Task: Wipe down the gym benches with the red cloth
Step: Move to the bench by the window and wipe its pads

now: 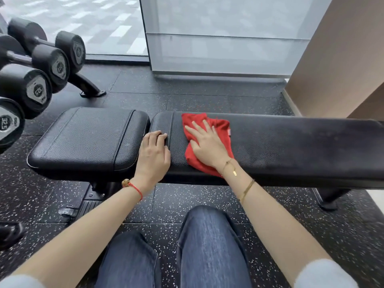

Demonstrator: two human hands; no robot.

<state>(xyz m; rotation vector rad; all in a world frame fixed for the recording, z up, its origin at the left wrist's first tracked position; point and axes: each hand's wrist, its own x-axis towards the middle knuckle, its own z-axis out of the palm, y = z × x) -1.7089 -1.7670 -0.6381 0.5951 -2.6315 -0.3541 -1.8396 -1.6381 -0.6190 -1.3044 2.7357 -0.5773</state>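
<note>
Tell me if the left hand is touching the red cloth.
Apart. The head view shows bare black pad between the left hand and the red cloth.

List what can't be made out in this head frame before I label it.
- Bench: right end is cut off by the frame edge.
- Red cloth: its middle is covered by the right hand, flat on it.
- Gap between the two pads: its near part is hidden under the left hand.
- Dumbbells: cut by the left edge; most of the end-cap numbers are too blurred to read.
- Long pad's surface at right: smeared by motion blur, so wet or dry can't be told.
</note>
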